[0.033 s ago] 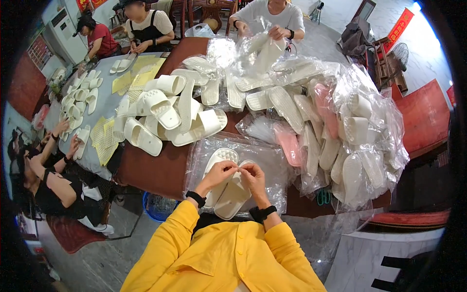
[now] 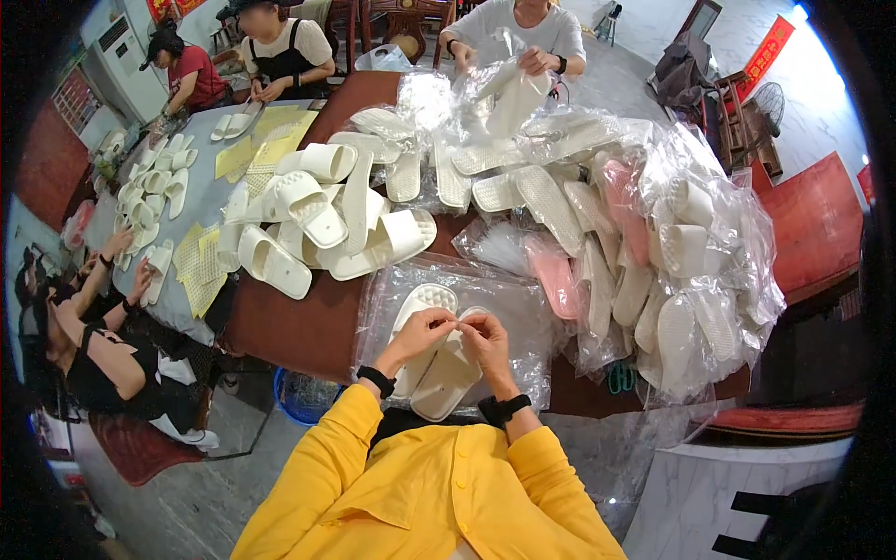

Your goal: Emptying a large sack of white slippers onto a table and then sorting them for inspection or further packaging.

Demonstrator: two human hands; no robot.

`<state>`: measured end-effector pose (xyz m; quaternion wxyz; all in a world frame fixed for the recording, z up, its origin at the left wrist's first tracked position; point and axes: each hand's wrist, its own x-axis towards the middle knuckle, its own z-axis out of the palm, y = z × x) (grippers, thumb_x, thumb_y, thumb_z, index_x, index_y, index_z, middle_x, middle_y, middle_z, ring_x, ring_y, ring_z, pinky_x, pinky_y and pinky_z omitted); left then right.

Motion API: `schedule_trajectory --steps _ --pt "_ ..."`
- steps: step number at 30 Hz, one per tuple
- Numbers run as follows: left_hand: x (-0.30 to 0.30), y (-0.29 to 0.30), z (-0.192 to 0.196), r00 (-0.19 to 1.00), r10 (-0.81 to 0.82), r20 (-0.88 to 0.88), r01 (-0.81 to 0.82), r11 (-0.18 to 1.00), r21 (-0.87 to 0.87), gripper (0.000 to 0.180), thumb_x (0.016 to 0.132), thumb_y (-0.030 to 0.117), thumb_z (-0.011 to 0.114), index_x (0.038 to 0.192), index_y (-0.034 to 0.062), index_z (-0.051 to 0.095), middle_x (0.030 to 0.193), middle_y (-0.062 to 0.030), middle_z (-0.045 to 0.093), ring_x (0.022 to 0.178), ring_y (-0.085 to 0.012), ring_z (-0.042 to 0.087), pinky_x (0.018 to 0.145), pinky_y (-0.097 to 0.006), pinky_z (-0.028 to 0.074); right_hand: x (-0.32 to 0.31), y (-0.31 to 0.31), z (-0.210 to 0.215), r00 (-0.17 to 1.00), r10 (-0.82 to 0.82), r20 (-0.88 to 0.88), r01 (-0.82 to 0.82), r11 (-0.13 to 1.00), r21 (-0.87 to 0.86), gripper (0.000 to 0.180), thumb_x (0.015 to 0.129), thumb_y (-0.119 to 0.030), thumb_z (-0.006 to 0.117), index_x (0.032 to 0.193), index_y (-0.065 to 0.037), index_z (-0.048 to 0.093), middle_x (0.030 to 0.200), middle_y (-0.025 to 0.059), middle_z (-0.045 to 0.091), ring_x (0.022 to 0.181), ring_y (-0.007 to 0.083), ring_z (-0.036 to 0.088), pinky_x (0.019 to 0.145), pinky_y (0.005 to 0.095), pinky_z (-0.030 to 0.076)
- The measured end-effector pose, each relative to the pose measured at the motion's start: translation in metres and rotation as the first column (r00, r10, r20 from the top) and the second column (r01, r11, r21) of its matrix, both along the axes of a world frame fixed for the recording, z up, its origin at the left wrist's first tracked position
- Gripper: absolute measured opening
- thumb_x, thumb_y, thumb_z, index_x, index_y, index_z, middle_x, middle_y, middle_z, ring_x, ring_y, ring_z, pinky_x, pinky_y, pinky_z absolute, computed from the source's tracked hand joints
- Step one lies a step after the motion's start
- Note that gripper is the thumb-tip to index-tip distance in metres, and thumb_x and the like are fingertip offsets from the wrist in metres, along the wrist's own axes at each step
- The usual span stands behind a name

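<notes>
My left hand (image 2: 422, 329) and my right hand (image 2: 487, 342) meet fingertip to fingertip over a pair of white slippers (image 2: 446, 375). The pair lies sole-up at the near edge of the brown table (image 2: 299, 327). Both hands pinch at the upper slipper's top; what sits between the fingertips is too small to tell. The pair rests on a flat clear plastic bag (image 2: 527, 313). Black bands circle both wrists, and yellow sleeves enter from the bottom.
A heap of loose white slippers (image 2: 308, 219) lies left of centre. Bagged white and pink slippers (image 2: 653, 233) pile up on the right. A person across the table (image 2: 523, 37) handles a bagged pair. Other people sit at the left. A blue basket (image 2: 303, 397) stands below the table.
</notes>
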<state>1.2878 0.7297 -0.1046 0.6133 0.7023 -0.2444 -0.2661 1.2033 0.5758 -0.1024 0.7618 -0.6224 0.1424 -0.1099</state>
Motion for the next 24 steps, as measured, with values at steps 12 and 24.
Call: schedule_trajectory --steps 12,24 --pt "0.0 -0.002 0.0 0.997 -0.008 0.079 0.008 1.0 0.006 0.017 0.087 0.015 0.059 0.092 -0.0003 0.065 0.082 -0.009 0.066 0.077 -0.0157 0.059 0.072 -0.028 0.047 0.002 -0.005 0.01 0.99 0.099 -0.103 -0.097 0.995 0.02 0.008 0.083 -0.005 0.069 0.085 -0.003 0.061 0.08 -0.0012 0.06 0.072 0.0054 0.056 0.063 0.0201 0.045" --pt "0.001 0.001 0.002 1.0 0.028 0.011 -0.027 0.998 -0.053 0.015 0.089 0.014 0.059 0.09 -0.0003 0.063 0.077 -0.0024 0.06 0.072 -0.0097 0.052 0.066 -0.025 0.043 0.005 -0.014 0.016 0.991 0.127 -0.035 -0.131 0.929 -0.347 0.013 0.086 -0.009 0.065 0.094 0.001 0.063 0.091 0.0057 0.064 0.082 0.0126 0.059 0.072 0.0266 0.049"
